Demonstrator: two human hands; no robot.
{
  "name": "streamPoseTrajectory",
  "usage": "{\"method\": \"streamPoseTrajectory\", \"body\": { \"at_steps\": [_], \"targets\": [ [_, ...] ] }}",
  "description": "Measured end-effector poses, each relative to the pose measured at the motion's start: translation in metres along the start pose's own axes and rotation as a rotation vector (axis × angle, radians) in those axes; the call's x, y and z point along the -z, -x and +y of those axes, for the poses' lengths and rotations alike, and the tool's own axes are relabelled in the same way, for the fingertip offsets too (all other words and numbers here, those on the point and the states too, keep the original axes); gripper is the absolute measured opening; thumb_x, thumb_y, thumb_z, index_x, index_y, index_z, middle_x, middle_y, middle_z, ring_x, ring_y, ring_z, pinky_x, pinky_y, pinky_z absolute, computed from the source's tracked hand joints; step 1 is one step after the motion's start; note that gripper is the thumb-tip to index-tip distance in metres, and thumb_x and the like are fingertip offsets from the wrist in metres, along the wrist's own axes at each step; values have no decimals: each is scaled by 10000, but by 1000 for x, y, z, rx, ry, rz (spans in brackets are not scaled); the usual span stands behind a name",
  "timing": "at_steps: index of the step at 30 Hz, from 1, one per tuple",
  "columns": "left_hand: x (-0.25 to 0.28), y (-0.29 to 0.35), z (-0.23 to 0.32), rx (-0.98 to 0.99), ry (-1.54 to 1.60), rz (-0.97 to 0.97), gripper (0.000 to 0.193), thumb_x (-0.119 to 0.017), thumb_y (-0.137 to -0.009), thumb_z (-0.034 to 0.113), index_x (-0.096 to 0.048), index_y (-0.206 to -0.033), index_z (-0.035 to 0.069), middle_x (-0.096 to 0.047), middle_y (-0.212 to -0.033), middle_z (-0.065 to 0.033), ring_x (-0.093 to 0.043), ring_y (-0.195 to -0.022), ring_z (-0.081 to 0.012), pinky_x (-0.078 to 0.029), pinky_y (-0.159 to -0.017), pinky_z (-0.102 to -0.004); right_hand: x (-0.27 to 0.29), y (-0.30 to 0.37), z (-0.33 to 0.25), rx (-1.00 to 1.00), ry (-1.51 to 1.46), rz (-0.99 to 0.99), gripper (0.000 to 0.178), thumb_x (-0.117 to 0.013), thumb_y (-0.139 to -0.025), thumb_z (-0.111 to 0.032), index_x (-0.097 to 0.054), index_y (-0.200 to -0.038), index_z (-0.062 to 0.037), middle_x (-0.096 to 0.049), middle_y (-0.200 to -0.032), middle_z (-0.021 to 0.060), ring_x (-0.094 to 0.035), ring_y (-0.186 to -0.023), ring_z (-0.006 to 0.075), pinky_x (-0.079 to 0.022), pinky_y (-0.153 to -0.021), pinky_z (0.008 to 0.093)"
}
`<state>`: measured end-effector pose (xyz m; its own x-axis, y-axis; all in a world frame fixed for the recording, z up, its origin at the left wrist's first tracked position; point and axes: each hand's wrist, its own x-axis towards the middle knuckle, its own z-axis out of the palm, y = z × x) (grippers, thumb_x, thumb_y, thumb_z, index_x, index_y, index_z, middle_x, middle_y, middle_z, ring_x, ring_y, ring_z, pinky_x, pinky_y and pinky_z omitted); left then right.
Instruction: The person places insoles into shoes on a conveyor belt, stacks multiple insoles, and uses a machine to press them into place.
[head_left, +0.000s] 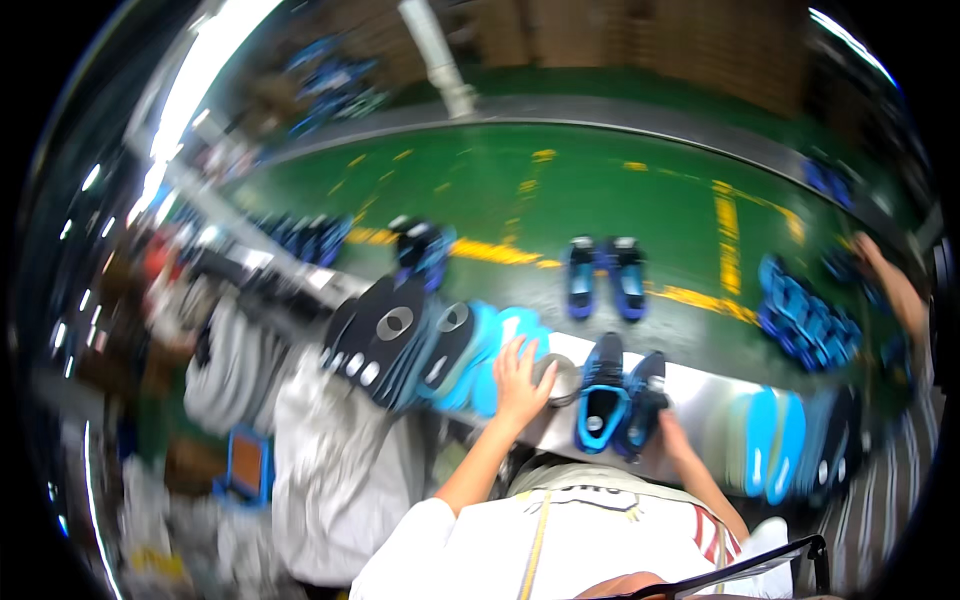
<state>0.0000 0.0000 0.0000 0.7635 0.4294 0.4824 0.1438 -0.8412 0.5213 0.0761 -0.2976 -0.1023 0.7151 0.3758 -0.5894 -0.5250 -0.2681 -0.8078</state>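
My left hand [520, 385] is spread out over light blue insoles [484, 385], its fingertips on or just above them and nothing in its grip. Beside its thumb sits a round metal tin or disc [558, 378]. Right of that, a blue and black sneaker [601, 400] stands on the metal ledge, its opening toward me. Close against it is a second, matching sneaker [642, 395], slightly tilted. My right hand [675, 435] holds this one at its right side near the heel; the fingers are partly hidden and blurred.
Black insoles [385, 335] are stacked to the left, and more blue insoles [770, 440] and dark insoles [835, 440] to the right. A pair of sneakers [605, 277] stands on the green surface beyond. Several shoes [800, 315] lie near another person's arm [893, 285].
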Motion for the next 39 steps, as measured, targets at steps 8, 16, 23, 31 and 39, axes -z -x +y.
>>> {"method": "streamPoseTrajectory", "body": {
  "at_steps": [8, 16, 23, 31, 39],
  "targets": [
    [185, 18, -68, 187, -496, 497, 252, -593, -673, 123, -537, -908, 50, -464, -989, -124, -424, -953, -300, -330, -829, -400, -33, -7, -163, 591, 372, -255, 707, -579, -691, -115, -223, -1301, -86, -314, -1282, 141, -300, -1184, 234, -236, -961, 353],
    [299, 99, -185, 804, -150, 710, 336, -582, -726, 207, -518, -982, -1, -532, -879, -100, -501, -810, -224, -395, -736, -309, -158, 40, -244, 607, 804, -1032, 388, -548, -777, -182, -464, -1122, -27, -511, -1092, 138, -492, -991, 212, -387, -832, 286],
    [302, 51, -317, 1055, 378, 368, 551, -510, -764, 424, -448, -1157, 43, -510, -1075, -85, -449, -984, -194, -352, -794, -308, -366, 63, -162, -8, 597, -1596, 642, -526, -803, -213, -172, -1297, -4, -326, -1276, 153, -348, -1152, 218, -275, -950, 299],
    [268, 10, -402, 1158, 703, 77, 770, -435, -764, 541, -163, -1313, 76, -313, -1273, -128, -309, -1158, -255, -256, -914, -442, -580, 24, -63, -80, -50, -639, 980, -602, -703, -398, 68, -1305, -10, -40, -1367, 173, -81, -1263, 232, -124, -1001, 309],
    [233, 0, -434, 1182, 628, -111, 725, -538, -697, 525, -405, -1159, -18, -382, -1142, -264, -445, -1021, -300, -390, -790, -358, -614, -6, -57, 120, -221, -332, 669, -602, -734, -360, -315, -1214, 7, -352, -1225, 113, -338, -1099, 188, -247, -930, 300]
  ]
}}
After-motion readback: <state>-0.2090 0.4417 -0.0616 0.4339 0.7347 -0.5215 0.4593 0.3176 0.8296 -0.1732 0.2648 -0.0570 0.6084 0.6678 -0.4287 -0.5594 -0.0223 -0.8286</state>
